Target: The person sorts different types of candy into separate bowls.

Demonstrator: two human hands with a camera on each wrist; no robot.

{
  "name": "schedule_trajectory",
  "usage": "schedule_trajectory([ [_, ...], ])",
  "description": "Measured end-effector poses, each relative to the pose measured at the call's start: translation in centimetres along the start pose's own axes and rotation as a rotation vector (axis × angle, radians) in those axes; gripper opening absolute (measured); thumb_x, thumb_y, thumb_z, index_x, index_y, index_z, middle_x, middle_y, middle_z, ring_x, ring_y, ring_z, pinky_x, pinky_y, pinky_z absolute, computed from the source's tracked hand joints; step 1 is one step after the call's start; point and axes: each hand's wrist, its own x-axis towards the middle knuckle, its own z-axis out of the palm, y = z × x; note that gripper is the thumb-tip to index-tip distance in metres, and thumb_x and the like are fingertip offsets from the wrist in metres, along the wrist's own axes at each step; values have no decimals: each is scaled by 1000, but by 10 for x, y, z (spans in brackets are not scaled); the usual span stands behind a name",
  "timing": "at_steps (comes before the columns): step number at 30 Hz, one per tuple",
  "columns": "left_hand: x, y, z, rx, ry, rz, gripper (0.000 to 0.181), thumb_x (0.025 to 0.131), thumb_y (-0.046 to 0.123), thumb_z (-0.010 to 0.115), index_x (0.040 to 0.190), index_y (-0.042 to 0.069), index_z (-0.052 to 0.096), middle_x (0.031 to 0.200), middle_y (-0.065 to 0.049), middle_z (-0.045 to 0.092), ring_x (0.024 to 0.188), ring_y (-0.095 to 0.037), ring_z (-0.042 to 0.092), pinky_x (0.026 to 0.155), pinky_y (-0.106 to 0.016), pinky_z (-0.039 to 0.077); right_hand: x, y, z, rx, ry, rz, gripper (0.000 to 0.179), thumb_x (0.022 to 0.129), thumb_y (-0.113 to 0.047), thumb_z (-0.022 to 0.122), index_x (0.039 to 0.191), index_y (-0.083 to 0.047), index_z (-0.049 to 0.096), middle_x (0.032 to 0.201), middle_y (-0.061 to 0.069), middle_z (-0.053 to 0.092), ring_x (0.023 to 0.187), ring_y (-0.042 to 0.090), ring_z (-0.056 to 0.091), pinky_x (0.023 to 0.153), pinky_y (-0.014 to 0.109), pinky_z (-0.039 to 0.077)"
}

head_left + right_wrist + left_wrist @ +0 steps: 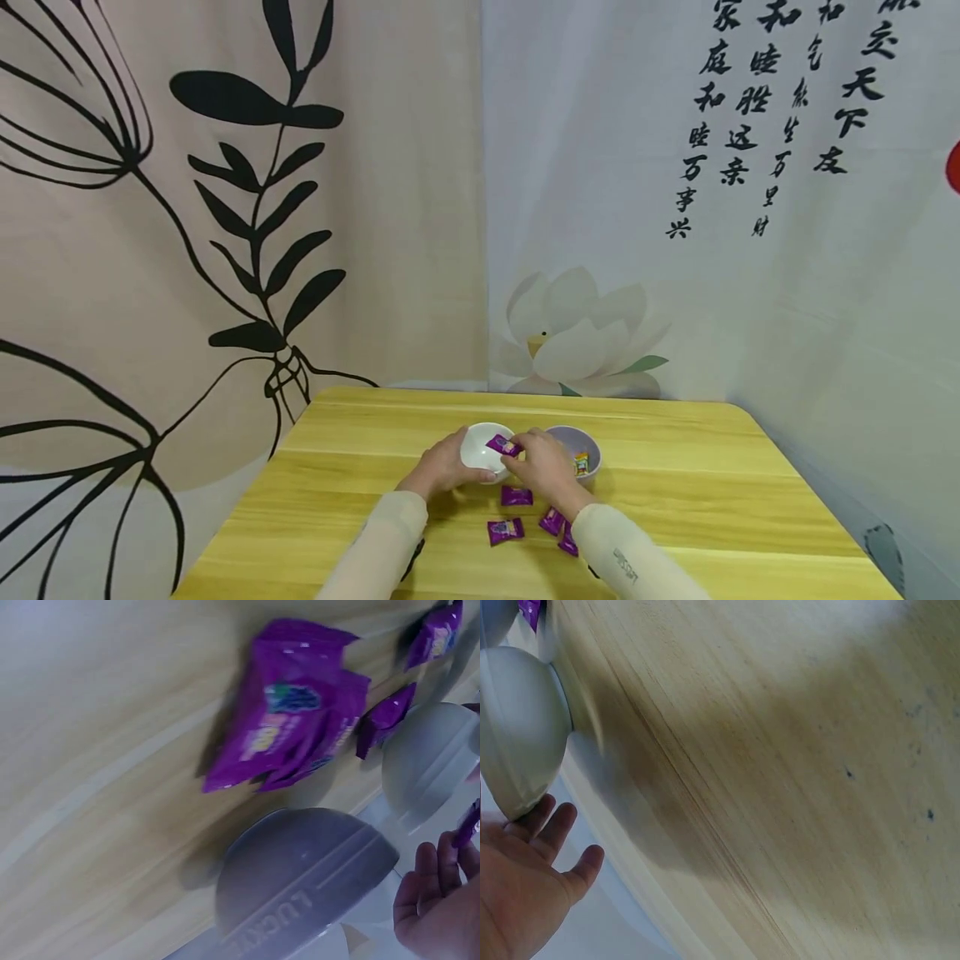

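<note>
In the head view, the left hand (444,465) grips the side of the white bowl (478,450), thumb towards the near edge, probably to steady it. The right hand (547,468) pinches a packet (500,445) by one end over that bowl's mouth, which leaves most of the wrapper free. Just beside stands the mauve bowl (588,446) with a yellow sweet (581,464) in it; four loose packets (506,531) lie in front, seemingly within easy reach.

From the left wrist, fingertips touch the white bowl near its rim (the thumb is hidden), and the outermost finger stands clear.

From the right wrist, the held packet is only a purple sliver at the fingertips. The loose ones show better: glossy purple, grape-like print, pale lettering (too blurred to read), two overlapping.
</note>
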Motion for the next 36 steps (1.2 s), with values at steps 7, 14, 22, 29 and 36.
schedule_trajectory([
  [7,0,1,-1,-4,-9,39,86,74,50,85,138,6,48,118,-11,63,103,-30,60,90,-56,49,4,-6,3,30,-34,-21,50,88,-31,76,126,-3,65,118,17,67,105,37,64,91,54,50],
  [14,1,1,0,9,-3,10,88,72,51,85,139,8,49,118,-10,64,98,-26,61,86,-52,51,-8,-3,-6,87,-47,-26,40,90,-24,73,124,-3,67,118,13,67,106,34,64,89,51,52],
  [22,1,0,-1,-26,-1,-10,89,70,51,87,139,9,49,120,-10,64,104,-30,61,91,-55,49,-21,-2,-17,102,-71,-48,39,91,-25,73,123,-3,67,117,12,68,101,29,65,85,48,54],
  [29,1,0,1,-32,0,-30,92,69,51,88,140,9,48,122,-10,63,109,-31,61,95,-57,47,-39,6,-29,147,-111,-99,41,92,-27,72,124,-2,66,120,13,67,112,34,61,95,53,49],
  [36,0,1,-2,-31,1,-51,99,68,52,88,145,8,45,128,-12,61,115,-34,58,98,-58,45,-64,15,-41,174,-138,-133,40,91,-27,72,123,-3,67,121,11,67,113,31,61,96,51,48],
])
